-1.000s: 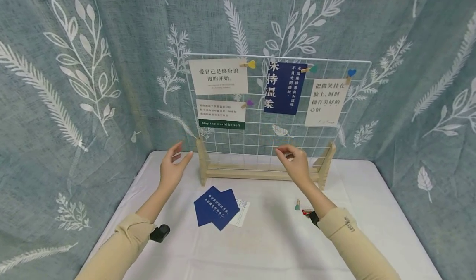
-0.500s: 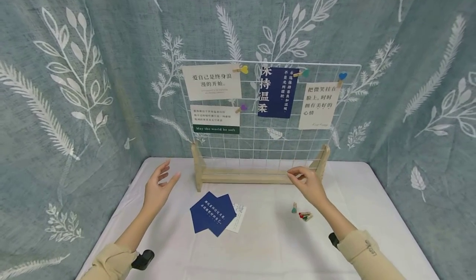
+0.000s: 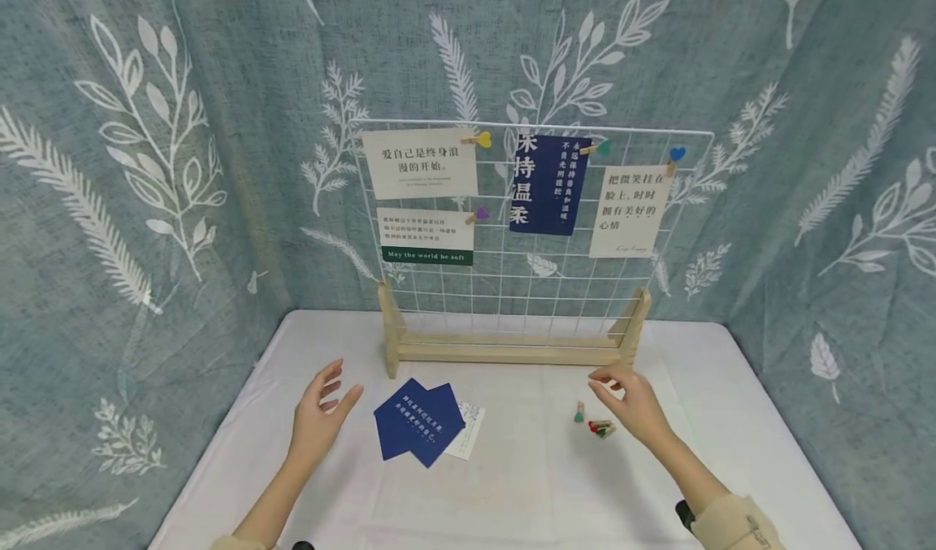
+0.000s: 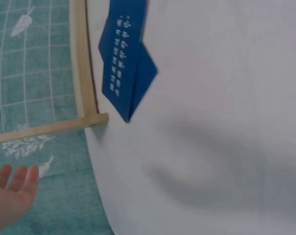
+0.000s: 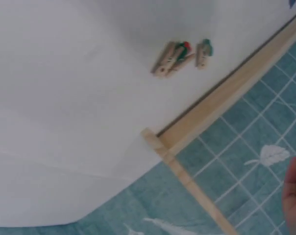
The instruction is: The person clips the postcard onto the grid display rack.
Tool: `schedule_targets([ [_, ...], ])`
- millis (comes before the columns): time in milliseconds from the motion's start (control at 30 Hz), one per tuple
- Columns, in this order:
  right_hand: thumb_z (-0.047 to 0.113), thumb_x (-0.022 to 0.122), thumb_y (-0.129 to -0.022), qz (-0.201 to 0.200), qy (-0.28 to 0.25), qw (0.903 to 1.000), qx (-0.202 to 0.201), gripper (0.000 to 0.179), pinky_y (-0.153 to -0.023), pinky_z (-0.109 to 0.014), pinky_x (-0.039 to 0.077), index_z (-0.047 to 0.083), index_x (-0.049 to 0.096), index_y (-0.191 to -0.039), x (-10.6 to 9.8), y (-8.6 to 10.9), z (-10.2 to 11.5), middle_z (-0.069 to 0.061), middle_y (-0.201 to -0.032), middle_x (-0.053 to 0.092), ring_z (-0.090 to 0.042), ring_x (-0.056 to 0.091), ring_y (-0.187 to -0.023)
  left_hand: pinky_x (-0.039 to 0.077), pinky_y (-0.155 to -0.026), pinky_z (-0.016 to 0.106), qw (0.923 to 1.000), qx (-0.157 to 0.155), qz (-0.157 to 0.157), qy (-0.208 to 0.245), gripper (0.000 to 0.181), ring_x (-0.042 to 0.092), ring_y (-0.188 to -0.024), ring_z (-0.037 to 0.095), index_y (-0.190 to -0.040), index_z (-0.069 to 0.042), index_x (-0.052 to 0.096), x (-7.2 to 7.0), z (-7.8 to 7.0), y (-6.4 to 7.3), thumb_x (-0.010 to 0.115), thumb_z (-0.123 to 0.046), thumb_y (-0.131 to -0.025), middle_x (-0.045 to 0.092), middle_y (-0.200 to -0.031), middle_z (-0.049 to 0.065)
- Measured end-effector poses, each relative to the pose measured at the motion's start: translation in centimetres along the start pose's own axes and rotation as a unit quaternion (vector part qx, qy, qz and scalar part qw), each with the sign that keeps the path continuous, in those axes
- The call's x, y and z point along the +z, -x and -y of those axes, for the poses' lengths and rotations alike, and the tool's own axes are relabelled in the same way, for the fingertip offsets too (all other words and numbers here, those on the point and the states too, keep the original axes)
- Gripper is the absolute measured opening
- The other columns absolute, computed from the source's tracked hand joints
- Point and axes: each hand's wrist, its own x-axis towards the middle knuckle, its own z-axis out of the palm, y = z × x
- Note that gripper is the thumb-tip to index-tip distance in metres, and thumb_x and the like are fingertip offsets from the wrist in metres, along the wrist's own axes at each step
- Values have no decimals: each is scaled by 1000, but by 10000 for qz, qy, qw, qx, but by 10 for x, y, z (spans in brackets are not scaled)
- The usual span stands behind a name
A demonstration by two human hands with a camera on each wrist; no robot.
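Head camera high up and set back, facing forward and down over the white-clothed table [image 3: 512, 501] and white wire grid [image 3: 500, 275]! Closer in, the left wrist view looks steeply down past overlapping dark-blue paper cards [image 4: 121, 58]; the right, also near, peers down at small wooden clothespins [image 5: 166, 62]. Head and both wrists share the pale wooden base [image 3: 504, 352]!

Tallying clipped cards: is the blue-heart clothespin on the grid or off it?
On. The blue-heart clothespin sits at the top right corner of the cream card, up on the wire grid.
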Motion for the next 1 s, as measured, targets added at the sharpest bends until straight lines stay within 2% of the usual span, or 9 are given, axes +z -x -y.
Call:
schedule_targets([
  [67, 4, 70, -81, 123, 152, 9998, 77, 9, -67, -38, 55, 3, 69, -90, 1, 5, -5, -7, -86, 69, -23, 64, -80, 47, -93, 47, 9999, 25, -24, -136, 55, 50, -121, 38, -138, -2, 42, -1, 5, 5, 64, -19, -90, 49, -135, 22],
  [100, 4, 70, -81, 185, 253, 9994, 114, 9, -68, -39, 55, 3, 69, -90, 1, 7, -8, -7, -87, 69, -23, 64, -81, 47, -93, 49, 9997, 37, -40, -222, 55, 50, -120, 39, -137, -1, 43, -2, 8, 7, 64, -19, -90, 49, -135, 22],
  [267, 4, 70, -81, 399, 661, 9963, 372, 9, -68, -40, 55, 4, 68, -89, 0, 21, -21, -7, -88, 69, -24, 63, -82, 46, -91, 54, 9987, 209, -7, -457, 53, 50, -118, 43, -135, 2, 44, -7, 21, 12, 63, -19, -90, 48, -133, 26],
  [433, 5, 70, -82, 600, 781, 9939, 487, 8, -69, -39, 55, 5, 68, -90, 1, 30, -31, -7, -89, 69, -24, 63, -83, 47, -90, 57, 9981, 295, 98, -538, 52, 49, -117, 48, -133, 4, 45, -2, 31, 11, 64, -17, -89, 48, -132, 29],
  [533, 5, 70, -81, 676, 855, 9930, 452, 10, -71, -39, 55, 4, 68, -91, 3, 32, -37, -8, -90, 69, -24, 63, -84, 46, -90, 57, 9975, 261, 190, -627, 51, 50, -116, 48, -132, 4, 47, 6, 35, 9, 65, -17, -89, 48, -131, 30],
  [733, 5, 71, -80, 885, 1113, 9886, 495, 11, -73, -42, 54, 3, 68, -90, 8, 37, -50, -9, -90, 69, -25, 63, -83, 46, -91, 57, 9950, 268, 516, -816, 49, 51, -115, 48, -129, 4, 49, 32, 40, 1, 66, -15, -87, 51, -129, 29],
  [1000, 4, 69, -81, 1019, 914, 9877, 752, 11, -73, -42, 53, 1, 66, -91, 16, 35, -62, -12, -91, 69, -26, 63, -82, 47, -92, 57, 9919, 384, 579, -1060, 49, 53, -114, 48, -128, 3, 51, 56, 42, -15, 68, -15, -86, 51, -129, 30],
])
